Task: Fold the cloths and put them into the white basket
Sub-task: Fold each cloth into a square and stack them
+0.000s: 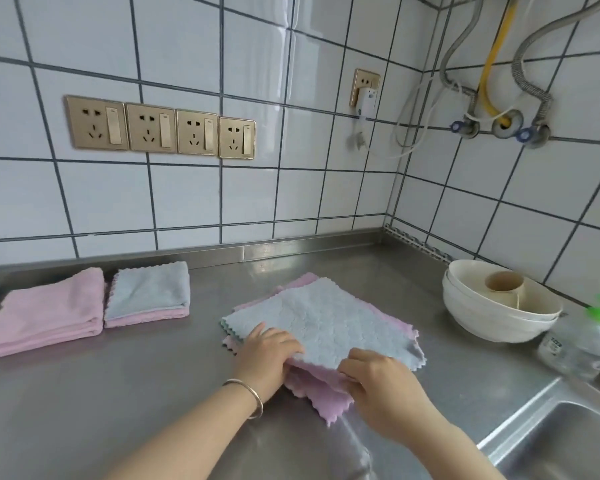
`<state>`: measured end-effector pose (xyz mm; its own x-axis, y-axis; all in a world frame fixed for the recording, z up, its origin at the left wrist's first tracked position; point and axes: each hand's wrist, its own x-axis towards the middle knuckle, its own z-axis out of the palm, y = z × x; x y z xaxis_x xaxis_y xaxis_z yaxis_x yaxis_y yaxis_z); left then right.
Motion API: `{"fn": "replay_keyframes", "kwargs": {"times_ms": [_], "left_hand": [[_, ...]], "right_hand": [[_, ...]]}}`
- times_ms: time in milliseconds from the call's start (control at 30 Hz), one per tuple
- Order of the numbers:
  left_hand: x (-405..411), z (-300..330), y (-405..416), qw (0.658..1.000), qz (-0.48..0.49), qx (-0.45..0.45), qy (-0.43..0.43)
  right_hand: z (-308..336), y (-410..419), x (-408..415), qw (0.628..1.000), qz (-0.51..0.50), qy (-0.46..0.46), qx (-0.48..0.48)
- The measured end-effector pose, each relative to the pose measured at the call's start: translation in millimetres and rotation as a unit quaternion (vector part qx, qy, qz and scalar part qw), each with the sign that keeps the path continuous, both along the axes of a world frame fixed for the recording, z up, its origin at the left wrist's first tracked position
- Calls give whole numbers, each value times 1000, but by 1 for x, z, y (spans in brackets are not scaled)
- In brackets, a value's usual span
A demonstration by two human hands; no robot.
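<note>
— While both hands work at the lower middle of the frame, what have they got hold of?

— A loose stack of scalloped-edged microfibre cloths (323, 323), blue-grey on top and pink beneath, lying flat on the brushed steel table (118, 393). The left hand (269, 355), with a thin silver bangle (248, 398) on its wrist, has its fingers (284, 342) curled over the near edge of the top blue-grey layer, thumb tucked under it. The right hand (378, 382) pinches that same near edge just beside it, fingers closed on the fabric, so the edge lifts slightly off the pink layers.

— Any cloths already folded?

— Two, at the left of the frame, against the back rim of the table: a folded pink cloth (49, 313) and, touching its right side, a folded blue-grey cloth with a pink underside (149, 296).

— And the basket?

— I can't see one from here. At the right edge stand stacked white bowls (492, 317) with a cardboard tape roll (504, 282) inside, a clear bottle with a green cap (582, 341) beside them, and the steel sink (568, 441) at lower right.
</note>
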<state>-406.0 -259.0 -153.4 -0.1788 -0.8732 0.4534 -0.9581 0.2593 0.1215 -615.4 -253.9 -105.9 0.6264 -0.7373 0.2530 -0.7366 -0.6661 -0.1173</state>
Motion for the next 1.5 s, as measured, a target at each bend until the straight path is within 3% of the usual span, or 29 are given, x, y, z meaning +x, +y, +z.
{"fn": "replay_keyframes", "kwargs": {"times_ms": [133,200,267,367,533,633,733,833,933,1000,1100,1267,1367,1500], "left_hand": [[7,-5,-20,991,41,-14,130],[15,-2,-24,974,105,8,198],[27,4,-29,966,151,43,203],[37,26,-42,949,173,51,260],[63,109,-51,912,139,-81,378],[100,161,-30,900,125,-135,395],[146,187,2,907,165,-144,359],[198,189,31,911,252,-116,306],[239,194,60,891,316,-138,295],[249,205,78,880,318,-165,314],[258,207,130,881,284,-198,323],[239,139,253,909,245,-162,296],[226,87,309,942,236,-35,237],[215,23,364,945,211,75,240]], "right_hand": [[16,-19,-45,985,-130,-113,1],[17,-27,-59,956,-217,-196,31],[18,-36,-61,913,-288,-276,86],[34,-51,-53,865,-340,-350,118],[117,-76,-15,860,-288,-420,-11],[164,-75,10,881,-244,-403,-48],[180,-72,47,896,-212,-386,-60],[171,-78,105,910,-158,-384,9],[160,-76,158,898,-120,-403,127],[161,-67,177,870,-80,-459,164],[161,-31,190,847,-16,-511,147],[89,40,175,864,68,-471,165],[24,65,149,916,94,-358,157],[-50,102,119,956,185,-192,123]]}}
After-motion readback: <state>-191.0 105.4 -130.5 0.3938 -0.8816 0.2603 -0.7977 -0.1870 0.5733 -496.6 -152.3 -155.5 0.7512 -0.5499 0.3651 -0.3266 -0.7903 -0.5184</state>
